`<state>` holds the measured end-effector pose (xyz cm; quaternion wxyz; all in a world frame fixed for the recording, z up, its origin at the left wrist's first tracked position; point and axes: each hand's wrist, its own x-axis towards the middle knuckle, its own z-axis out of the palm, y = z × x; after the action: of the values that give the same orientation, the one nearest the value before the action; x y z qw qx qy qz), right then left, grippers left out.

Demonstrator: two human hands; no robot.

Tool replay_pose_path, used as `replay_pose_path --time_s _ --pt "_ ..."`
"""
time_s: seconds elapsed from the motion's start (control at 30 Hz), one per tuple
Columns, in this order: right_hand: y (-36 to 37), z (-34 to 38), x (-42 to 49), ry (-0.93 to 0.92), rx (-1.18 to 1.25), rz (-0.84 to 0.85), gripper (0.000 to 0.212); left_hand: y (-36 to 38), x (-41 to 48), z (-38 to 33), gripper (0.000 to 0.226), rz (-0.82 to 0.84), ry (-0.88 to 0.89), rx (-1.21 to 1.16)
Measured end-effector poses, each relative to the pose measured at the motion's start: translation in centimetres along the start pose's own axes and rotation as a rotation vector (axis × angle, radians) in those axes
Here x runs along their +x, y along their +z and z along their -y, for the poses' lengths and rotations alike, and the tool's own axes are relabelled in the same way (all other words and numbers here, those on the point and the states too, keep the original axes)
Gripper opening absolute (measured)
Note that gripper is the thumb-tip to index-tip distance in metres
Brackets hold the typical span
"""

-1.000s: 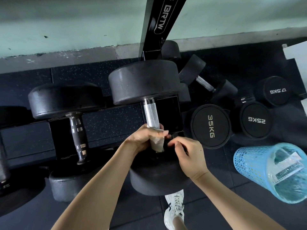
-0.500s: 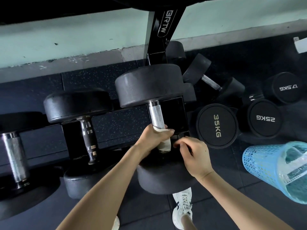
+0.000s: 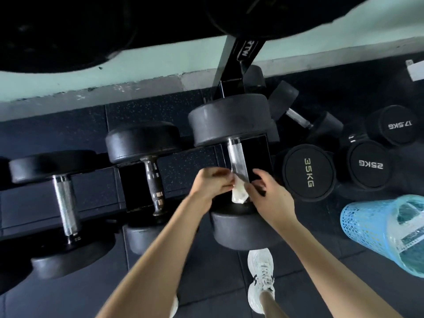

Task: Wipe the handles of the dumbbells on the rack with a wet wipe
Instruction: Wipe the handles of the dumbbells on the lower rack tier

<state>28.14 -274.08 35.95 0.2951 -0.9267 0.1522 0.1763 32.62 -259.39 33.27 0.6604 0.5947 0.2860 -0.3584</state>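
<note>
A blue mesh basket (image 3: 367, 230) and a white sneaker (image 3: 261, 269) rest on dark flooring (image 3: 218, 283).

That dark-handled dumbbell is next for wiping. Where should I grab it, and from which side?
Grip the dark handle at its middle, coming down from above with fingers curling across it. It lies on the rack pointing away from you, and the wide heads block both ends, so only the bar's top and sides look open.

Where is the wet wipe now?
Head view, centre: wet wipe at the near end of the rightmost racked handle, between left hand and right hand.
</note>
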Motion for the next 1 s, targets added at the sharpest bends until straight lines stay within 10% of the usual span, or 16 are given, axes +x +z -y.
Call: replay_pose_path --time_s 0.23,0.57,1.0 --pt "2.0 2.8 1.3 0.198 -0.117 0.005 0.024 0.7 0.8 0.8 0.019 -0.153 0.007 -0.009" --pt "3.2 9.8 0.3 0.172 0.327 0.0 0.027 -8.3 -3.9 -0.3 0.03 -0.31 0.11 -0.064" --pt "17.0 18.5 1.3 0.203 0.712 -0.019 0.013 -25.0 -7.1 -0.3 0.014 -0.633 0.317 0.485"
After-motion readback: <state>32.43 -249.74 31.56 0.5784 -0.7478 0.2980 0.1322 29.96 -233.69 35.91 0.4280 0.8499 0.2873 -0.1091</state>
